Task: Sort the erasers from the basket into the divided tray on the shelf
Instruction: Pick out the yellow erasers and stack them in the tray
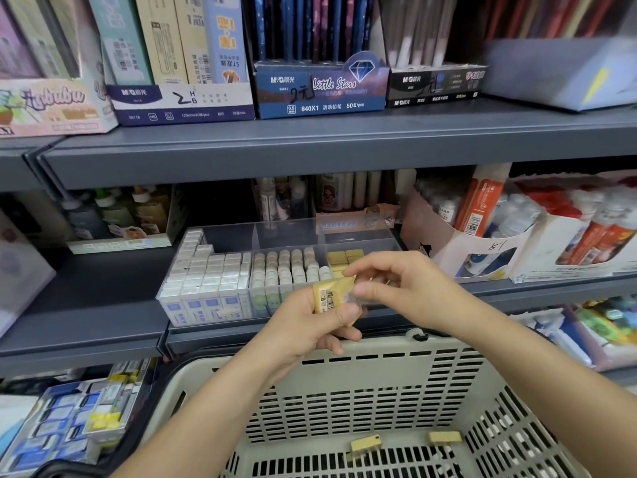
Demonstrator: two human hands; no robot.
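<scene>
My left hand (310, 326) grips a small stack of yellow wrapped erasers (329, 296) in front of the clear divided tray (193, 301) on the middle shelf. My right hand (396, 288) pinches the top of that stack from the right. The tray holds white erasers (206, 274) on the left, round pale ones (282, 267) in the middle and yellow ones (344, 258) at the back right. Below my arms stands the beige plastic basket (362, 391) with two yellow erasers (366, 444) (444, 437) on its bottom.
The grey shelf (103, 326) carries glue bottles and boxes on both sides of the tray. Pencil boxes (320, 88) stand on the shelf above. A box of blue and yellow packs (79, 419) sits low on the left.
</scene>
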